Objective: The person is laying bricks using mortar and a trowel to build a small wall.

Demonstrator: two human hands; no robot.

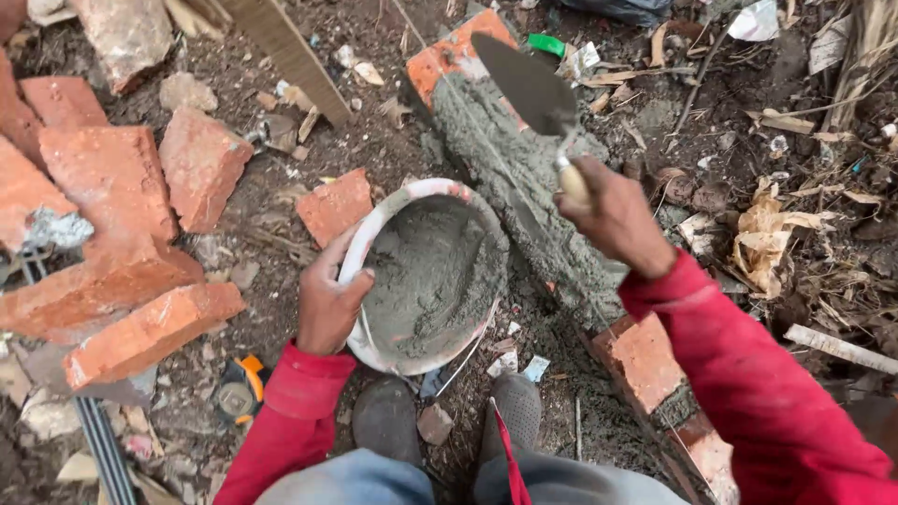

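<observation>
My left hand (pixel 327 299) grips the rim of a round pan (pixel 374 229) filled with wet grey mortar, tilted toward me above the ground. My right hand (pixel 613 220) holds the wooden handle of a pointed steel trowel (pixel 524 84), its blade raised over the far end of a low brick row (pixel 645 360). A thick bed of grey mortar (pixel 510 178) covers the top of that row, which runs diagonally from upper middle to lower right. Both arms wear red sleeves.
A heap of loose red bricks (pixel 112 215) and broken pieces lies at left. A wooden plank (pixel 290 56) leans at top. A tape measure (pixel 241 388) rests on the dirt near my feet. Dry leaves and litter (pixel 776 234) cover the right side.
</observation>
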